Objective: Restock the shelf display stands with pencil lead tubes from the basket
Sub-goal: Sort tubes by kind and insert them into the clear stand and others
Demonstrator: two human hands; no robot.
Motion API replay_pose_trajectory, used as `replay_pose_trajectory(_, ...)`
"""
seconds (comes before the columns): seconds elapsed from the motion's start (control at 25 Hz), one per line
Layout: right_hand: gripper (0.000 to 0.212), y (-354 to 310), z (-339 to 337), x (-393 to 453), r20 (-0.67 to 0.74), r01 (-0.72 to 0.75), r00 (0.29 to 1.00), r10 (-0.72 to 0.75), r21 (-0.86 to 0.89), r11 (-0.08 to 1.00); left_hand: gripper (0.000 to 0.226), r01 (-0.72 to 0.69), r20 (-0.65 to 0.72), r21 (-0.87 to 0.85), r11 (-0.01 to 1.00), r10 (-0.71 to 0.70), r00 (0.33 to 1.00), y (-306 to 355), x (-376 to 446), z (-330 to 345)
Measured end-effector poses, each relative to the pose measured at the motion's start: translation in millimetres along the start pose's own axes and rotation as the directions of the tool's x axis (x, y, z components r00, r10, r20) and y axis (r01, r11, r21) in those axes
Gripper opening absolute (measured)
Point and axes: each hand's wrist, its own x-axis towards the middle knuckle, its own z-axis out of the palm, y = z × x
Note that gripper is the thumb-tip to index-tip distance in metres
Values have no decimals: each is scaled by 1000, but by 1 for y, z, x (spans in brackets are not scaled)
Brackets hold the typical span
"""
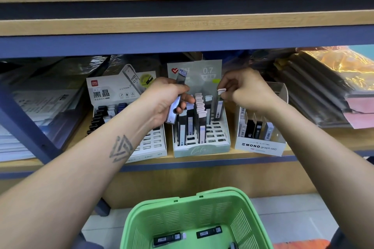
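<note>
I am logging the wooden shelf (202,155) carrying three display stands. The green basket (188,214) is sitting below on the floor, with lead tubes (209,232) lying in its bottom. The middle 0.7 stand (201,147) is standing between the Deli stand (113,95) and the MONO graph stand (261,145). The left hand (168,99) is grasping a bundle of tubes (174,110) above the middle stand. The right hand (244,91) is pinching the white cap of one tube (219,105), upright in that stand's right column.
</note>
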Motion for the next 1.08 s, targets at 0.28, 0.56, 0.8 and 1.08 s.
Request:
replay_pose_trajectory(0.28,22,1,4,1,22,14,1000,-15,9,1000,12,17,1,-18,1000,-17,1000,-1,-1,-3)
replay_pose_trajectory(0.56,24,14,21,3,-36,34,998,-42,-192,981,19,33,26,-39,999,-32,999,0,-3,-5)
replay_pose_trajectory(0.8,35,7,19,0,12,67,998,-67,-365,929,13,55,161,-95,994,-40,986,2,-14,-4)
replay_pose_trajectory(1.08,19,-34,16,2,48,11,998,-40,497,868,24,-14,246,20,1000,8,969,-2,-19,-5)
